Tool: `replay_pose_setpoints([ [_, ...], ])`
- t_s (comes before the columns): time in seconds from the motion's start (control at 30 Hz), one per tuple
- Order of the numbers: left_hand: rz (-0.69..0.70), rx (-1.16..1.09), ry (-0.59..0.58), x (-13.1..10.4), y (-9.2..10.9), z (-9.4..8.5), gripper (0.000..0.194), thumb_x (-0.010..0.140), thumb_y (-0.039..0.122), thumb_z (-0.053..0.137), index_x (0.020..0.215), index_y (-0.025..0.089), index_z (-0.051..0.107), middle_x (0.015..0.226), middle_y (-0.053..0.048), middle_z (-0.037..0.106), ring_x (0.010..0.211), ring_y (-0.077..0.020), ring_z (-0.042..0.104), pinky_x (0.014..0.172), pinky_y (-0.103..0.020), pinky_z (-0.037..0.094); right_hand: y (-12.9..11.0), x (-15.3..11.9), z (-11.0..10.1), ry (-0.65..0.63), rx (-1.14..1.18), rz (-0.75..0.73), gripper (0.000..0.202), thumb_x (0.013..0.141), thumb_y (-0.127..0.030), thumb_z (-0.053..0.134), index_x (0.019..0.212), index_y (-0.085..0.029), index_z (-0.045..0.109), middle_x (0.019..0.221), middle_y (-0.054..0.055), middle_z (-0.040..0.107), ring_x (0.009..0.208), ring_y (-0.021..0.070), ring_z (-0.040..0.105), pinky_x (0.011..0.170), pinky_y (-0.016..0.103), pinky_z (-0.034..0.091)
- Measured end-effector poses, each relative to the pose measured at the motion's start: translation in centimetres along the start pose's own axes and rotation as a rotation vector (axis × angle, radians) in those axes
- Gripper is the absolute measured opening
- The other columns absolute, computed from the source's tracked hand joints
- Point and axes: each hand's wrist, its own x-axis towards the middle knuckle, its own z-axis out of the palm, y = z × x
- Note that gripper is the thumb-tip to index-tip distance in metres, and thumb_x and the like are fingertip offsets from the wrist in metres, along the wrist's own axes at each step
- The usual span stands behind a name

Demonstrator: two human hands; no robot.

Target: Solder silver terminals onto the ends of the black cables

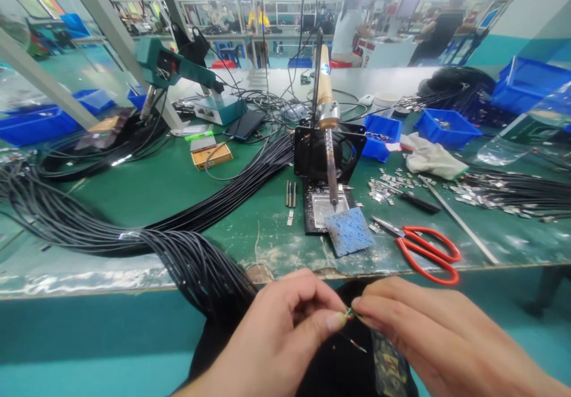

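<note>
Below the bench edge, my left hand [289, 325] pinches the end of a cable with thin coloured wires [350, 312] between thumb and forefinger. My right hand [414, 319] meets it fingertip to fingertip, closed on the same wires. Another stripped wire end [357, 345] hangs under the hands. A thick bundle of black cables [196, 260] drapes over the edge to the left of my left hand. On the bench beyond lie red-handled scissors [428, 251] and a blue sponge [350, 231]. A soldering iron [329, 135] stands tip down just behind the sponge.
A black fan [307, 153] stands behind the iron. Small metal connectors [383, 188], a metal ruler-like strip [459, 221] and a white glove [432, 156] lie to the right. Blue bins [446, 128] sit behind. At left is a green heat-gun-like tool [173, 66]. People work in the background.
</note>
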Motion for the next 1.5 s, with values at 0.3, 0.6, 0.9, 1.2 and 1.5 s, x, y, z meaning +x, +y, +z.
replay_pose_setpoints([
  [0.3,-0.011,-0.035,0.007,0.1,-0.1,0.3,0.009,0.091,0.023,0.064,0.085,0.018,0.068,0.083,0.000,0.064,0.079,-0.0174,0.054,0.074,-0.028,0.044,-0.4,0.0,-0.3,0.033,-0.131,-0.034,0.029,0.103,-0.027,0.048,0.103,-0.022,0.077,0.084,0.008,0.078,0.074,0.0192,0.075,0.062,0.026,0.060],
  [0.6,-0.041,-0.094,0.008,0.2,-0.4,0.5,0.012,0.093,0.027,0.065,0.086,0.017,0.067,0.080,0.001,0.060,0.077,-0.0165,0.050,0.072,-0.028,0.042,0.3,0.4,-0.6,0.068,-0.075,-0.198,0.052,0.111,-0.019,0.018,0.099,-0.015,0.069,0.085,0.009,0.080,0.067,0.0167,0.075,0.052,0.028,0.053],
  [0.9,-0.076,-0.138,-0.034,0.4,-0.1,0.4,0.015,0.093,0.028,0.066,0.086,0.015,0.066,0.078,0.002,0.058,0.075,-0.0151,0.047,0.070,-0.027,0.038,0.5,0.3,-0.4,0.091,-0.178,-0.299,0.046,0.107,-0.012,0.018,0.103,-0.013,0.064,0.084,0.007,0.080,0.053,0.0196,0.070,0.048,0.034,0.054],
  [1.2,-0.047,-0.099,-0.058,0.2,-0.1,-0.4,0.013,0.095,0.028,0.065,0.090,0.017,0.069,0.081,0.002,0.060,0.077,-0.0148,0.049,0.072,-0.027,0.039,1.4,-0.7,-1.3,-0.038,0.162,0.193,0.024,0.100,-0.017,0.049,0.110,-0.026,0.069,0.098,0.003,0.079,0.081,0.0175,0.077,0.068,0.024,0.063],
  [1.5,-0.048,-0.179,-0.061,0.2,-0.2,-0.4,0.014,0.096,0.029,0.067,0.091,0.016,0.070,0.083,0.002,0.063,0.079,-0.0138,0.051,0.074,-0.025,0.040,-0.8,0.5,0.9,-0.100,0.558,0.634,0.040,0.098,-0.049,0.055,0.075,-0.022,0.071,0.062,-0.001,0.066,0.059,0.0148,0.065,0.052,0.020,0.054],
])
